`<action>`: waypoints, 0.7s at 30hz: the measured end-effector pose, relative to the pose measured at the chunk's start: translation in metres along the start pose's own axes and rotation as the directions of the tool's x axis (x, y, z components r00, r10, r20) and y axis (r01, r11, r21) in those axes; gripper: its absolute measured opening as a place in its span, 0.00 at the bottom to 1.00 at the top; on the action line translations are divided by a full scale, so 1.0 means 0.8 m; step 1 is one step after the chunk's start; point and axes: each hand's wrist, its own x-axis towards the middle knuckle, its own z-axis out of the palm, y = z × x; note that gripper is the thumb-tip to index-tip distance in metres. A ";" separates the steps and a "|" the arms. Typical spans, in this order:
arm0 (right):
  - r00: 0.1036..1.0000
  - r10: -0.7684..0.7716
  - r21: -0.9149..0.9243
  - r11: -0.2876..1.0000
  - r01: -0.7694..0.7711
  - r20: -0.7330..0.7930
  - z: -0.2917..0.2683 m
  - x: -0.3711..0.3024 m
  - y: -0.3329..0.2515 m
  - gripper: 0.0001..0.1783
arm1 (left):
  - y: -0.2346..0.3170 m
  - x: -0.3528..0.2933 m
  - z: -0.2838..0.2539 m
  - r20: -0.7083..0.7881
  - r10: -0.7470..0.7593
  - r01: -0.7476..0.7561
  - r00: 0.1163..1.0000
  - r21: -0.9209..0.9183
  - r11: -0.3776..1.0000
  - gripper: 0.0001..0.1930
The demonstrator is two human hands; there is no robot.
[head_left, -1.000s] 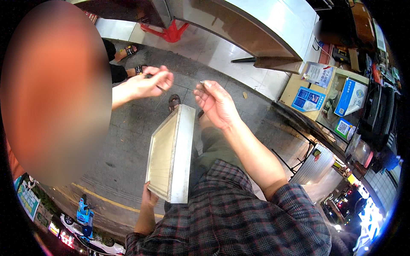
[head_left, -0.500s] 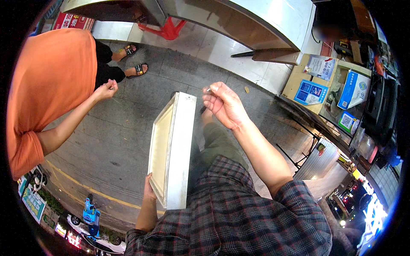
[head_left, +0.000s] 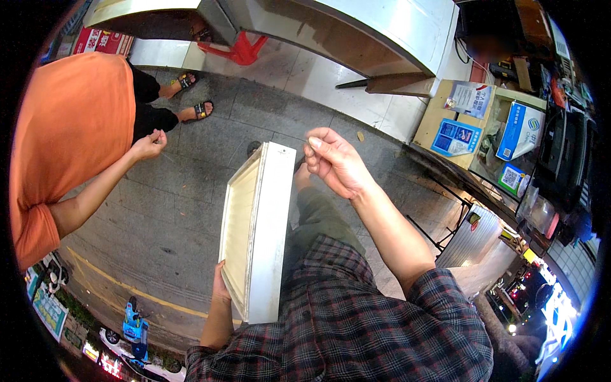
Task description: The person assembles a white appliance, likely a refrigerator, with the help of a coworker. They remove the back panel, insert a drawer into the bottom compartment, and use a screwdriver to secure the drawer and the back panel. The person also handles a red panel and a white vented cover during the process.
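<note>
The other person's hand point(head_left: 150, 143) has just gone back to 10 o'clock, by the orange shirt point(head_left: 83, 140); a second ago it was near the right hand point(head_left: 337, 159). Now the two are well apart, so it looks like the work is only in this person's hands. The white box point(head_left: 267, 229) is toward 8 o'clock from the middle, tipped up on its side in front of the checked shirt point(head_left: 382, 337). The left hand point(head_left: 222, 283) has its grip clamped on the box, low down, at the box's own 7 o'clock. The right hand is at 1 o'clock, near the box's top end but not on it. In its grip, thumb and finger are pinched together; I cannot tell if something tiny is between them. Farther out at 1 o'clock is a white tabletop point(head_left: 398, 28).
</note>
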 end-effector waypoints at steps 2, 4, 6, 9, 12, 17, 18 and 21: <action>1.000 0.002 -0.005 1.000 -0.002 -0.003 -0.004 -0.001 0.000 0.10 | 0.000 0.000 0.001 -0.018 0.008 -0.008 1.000 -0.020 1.000 0.40; 1.000 0.018 -0.007 1.000 -0.018 -0.017 -0.009 -0.002 -0.001 0.11 | 0.000 -0.001 0.003 -0.022 0.017 -0.018 1.000 -0.018 1.000 0.40; 1.000 0.026 -0.025 0.999 -0.026 -0.005 -0.004 -0.004 -0.006 0.12 | 0.001 -0.001 0.006 -0.009 0.030 -0.030 1.000 0.008 1.000 0.40; 0.999 0.029 -0.036 0.999 -0.028 0.024 -0.006 -0.006 -0.009 0.15 | 0.003 0.005 0.002 0.000 0.020 -0.020 1.000 -0.027 0.999 0.41; 1.000 0.013 -0.085 0.996 -0.012 0.012 -0.003 -0.005 -0.011 0.16 | 0.005 0.007 -0.001 -0.002 0.026 -0.026 1.000 0.014 1.000 0.40; 0.999 -0.016 -0.206 0.978 0.006 -0.046 0.002 -0.004 -0.010 0.15 | 0.008 0.008 0.002 0.036 0.027 -0.026 0.999 -0.018 1.000 0.39; 0.998 -0.021 -0.231 0.973 0.008 -0.056 0.003 -0.003 -0.009 0.15 | 0.008 0.008 0.003 0.004 0.023 -0.023 1.000 0.014 1.000 0.40; 0.997 -0.039 -0.270 0.963 0.021 -0.063 0.005 -0.003 -0.009 0.14 | 0.009 0.005 0.006 0.105 0.049 -0.041 0.993 -0.079 0.996 0.37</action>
